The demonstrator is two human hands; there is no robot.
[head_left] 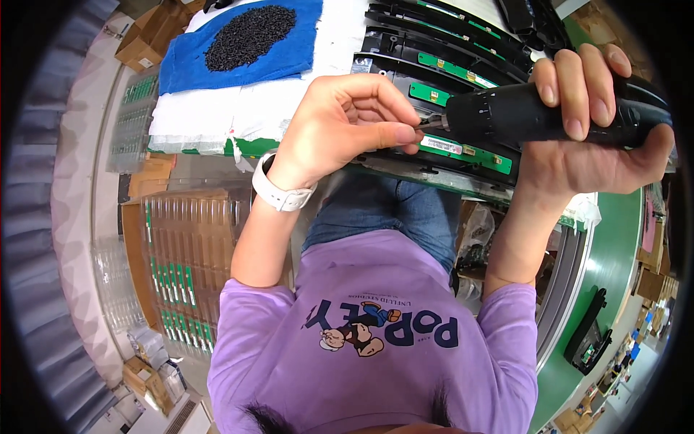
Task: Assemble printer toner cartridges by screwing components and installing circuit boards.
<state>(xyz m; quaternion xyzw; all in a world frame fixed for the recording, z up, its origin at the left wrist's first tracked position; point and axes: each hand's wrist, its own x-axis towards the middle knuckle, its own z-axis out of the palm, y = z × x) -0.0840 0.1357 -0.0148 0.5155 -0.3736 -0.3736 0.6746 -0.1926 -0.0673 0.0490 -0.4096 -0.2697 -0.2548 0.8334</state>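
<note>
My right hand (578,137) is wrapped round a black electric screwdriver (499,114), held level with its bit pointing left. At the bit's tip, the thumb and forefinger of my left hand (340,130) are pinched together; what sits between them is too small to make out. Just below the screwdriver lies a narrow green circuit board (473,155) with a white label, set in a long black plastic housing. Farther off, more black housings (463,47) with green boards lie in a row. A heap of small black screws (249,36) rests on a blue cloth (181,69) at the far left.
White sheeting (210,119) covers the table under the cloth. Left of my body stand clear plastic trays (195,239) with green boards in slots. A green work surface (614,239) on the right bears another black housing (589,333). Cardboard boxes (148,36) stand at the far left.
</note>
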